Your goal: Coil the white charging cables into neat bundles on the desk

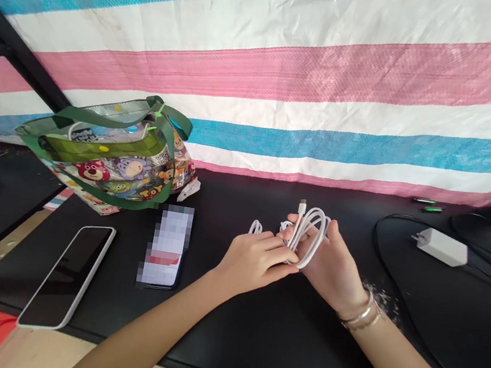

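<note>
A white charging cable (309, 244), wound into a loose coil, is held above the black table between my two hands. Its metal plug end points up at the top of the coil. My left hand (255, 259) pinches the coil from the left, fingers pressed together. Against the coil's right side, my right hand (332, 266) has its palm turned up and its thumb raised; the coil lies across its fingers, which are partly hidden. Another loop of white cable (256, 227) shows just behind my left hand. A bracelet circles my right wrist.
A green-handled cartoon bag (122, 164) stands at the back left. Before it lie a lit phone (166, 246) and a dark-screened, white-edged phone (68, 274) at the table's front edge. On the right are a white power adapter (443, 247) and black cords (397, 286).
</note>
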`<state>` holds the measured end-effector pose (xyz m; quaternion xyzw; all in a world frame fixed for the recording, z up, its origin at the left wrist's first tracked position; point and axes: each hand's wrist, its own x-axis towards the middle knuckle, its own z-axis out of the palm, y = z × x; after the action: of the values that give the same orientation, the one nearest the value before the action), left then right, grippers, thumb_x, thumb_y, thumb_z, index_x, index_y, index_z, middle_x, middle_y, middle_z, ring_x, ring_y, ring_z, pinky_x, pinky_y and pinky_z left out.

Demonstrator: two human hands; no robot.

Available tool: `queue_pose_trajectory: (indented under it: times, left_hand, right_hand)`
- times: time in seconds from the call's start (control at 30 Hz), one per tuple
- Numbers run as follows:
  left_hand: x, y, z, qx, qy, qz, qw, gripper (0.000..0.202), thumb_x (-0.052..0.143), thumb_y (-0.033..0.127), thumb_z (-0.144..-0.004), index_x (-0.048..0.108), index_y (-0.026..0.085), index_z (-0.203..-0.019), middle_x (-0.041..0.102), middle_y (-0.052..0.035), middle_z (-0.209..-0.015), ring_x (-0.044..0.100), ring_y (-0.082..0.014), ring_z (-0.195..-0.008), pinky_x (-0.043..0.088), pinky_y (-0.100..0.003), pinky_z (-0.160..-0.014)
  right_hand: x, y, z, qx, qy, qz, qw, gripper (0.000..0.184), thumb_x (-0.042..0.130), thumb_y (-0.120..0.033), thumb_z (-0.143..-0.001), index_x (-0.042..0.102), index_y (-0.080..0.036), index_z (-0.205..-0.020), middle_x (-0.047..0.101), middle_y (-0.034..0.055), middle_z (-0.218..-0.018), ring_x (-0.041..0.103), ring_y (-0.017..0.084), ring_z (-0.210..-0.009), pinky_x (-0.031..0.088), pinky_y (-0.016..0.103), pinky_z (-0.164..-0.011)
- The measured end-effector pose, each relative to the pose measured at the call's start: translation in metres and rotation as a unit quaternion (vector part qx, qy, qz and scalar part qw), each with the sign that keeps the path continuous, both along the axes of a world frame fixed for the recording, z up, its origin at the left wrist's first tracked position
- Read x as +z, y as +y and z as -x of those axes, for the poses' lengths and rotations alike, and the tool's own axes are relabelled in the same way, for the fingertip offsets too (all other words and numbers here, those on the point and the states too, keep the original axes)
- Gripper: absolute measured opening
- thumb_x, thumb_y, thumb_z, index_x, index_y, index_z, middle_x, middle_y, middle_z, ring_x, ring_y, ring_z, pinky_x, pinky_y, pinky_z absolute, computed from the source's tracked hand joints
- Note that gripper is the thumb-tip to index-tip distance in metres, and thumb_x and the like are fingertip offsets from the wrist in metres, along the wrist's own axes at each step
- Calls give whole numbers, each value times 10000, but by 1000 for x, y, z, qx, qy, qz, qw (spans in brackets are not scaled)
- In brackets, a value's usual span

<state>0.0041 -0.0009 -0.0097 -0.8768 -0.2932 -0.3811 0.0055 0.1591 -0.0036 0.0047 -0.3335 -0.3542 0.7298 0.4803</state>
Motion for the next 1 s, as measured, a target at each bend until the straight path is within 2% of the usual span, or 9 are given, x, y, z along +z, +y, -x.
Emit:
queue_pose_trajectory:
  times: [0.13,0.37,0.47,0.57,0.7,0.9,1.0]
  left_hand:
    - [-1,1,0,2,-4,-7,1000,361,441,317,-966,679,214,-715,670,47,-645,573,-83,-587,362,-218,-534]
    - [-4,0,1,10,32,14,999,341,458,326,-958,685,218,-729,661,42,-644,578,-82,-600,365,-220,-543]
    - [-5,0,2,7,25,21,999,294,492,366,-938,686,223,-770,664,49,-638,574,-86,-579,361,-223,-524]
    - [-6,0,2,7,45,34,998,273,531,417,-908,686,228,-786,663,48,-624,572,-92,-571,364,-224,-524]
    - [-7,0,2,14,58,30,998,267,532,368,-913,681,227,-743,662,46,-620,564,-88,-567,354,-223,-521]
    - [-5,0,1,15,20,25,999,274,522,313,-916,679,229,-708,659,58,-610,558,-82,-560,347,-219,-512]
    - [-5,1,2,17,41,30,999,276,504,309,-920,684,231,-726,664,52,-628,561,-86,-573,354,-222,-520]
  right_hand:
    - [0,0,0,3,23,14,1000,520,639,-710,-651,685,-271,-926,655,-6,-771,628,182,-706,487,291,-605]
    - [1,0,1,-5,13,10,1000,471,575,-688,-729,672,-266,-914,646,4,-751,616,190,-736,491,302,-650]
    - [2,-1,2,-15,32,10,999,435,609,-670,-713,672,-272,-877,637,-2,-735,599,179,-719,488,287,-633]
    - [1,-1,3,-18,25,5,999,419,564,-665,-753,661,-274,-868,633,5,-729,594,186,-723,487,292,-622]
    - [0,0,3,-13,12,3,1000,420,545,-664,-763,652,-270,-860,625,9,-728,597,200,-754,489,310,-658]
    - [4,-1,3,-22,36,17,999,424,634,-654,-693,666,-260,-848,625,2,-726,587,185,-700,481,296,-631]
    - [5,-2,3,-29,32,15,999,439,599,-671,-711,664,-258,-843,622,6,-713,589,195,-696,480,310,-636]
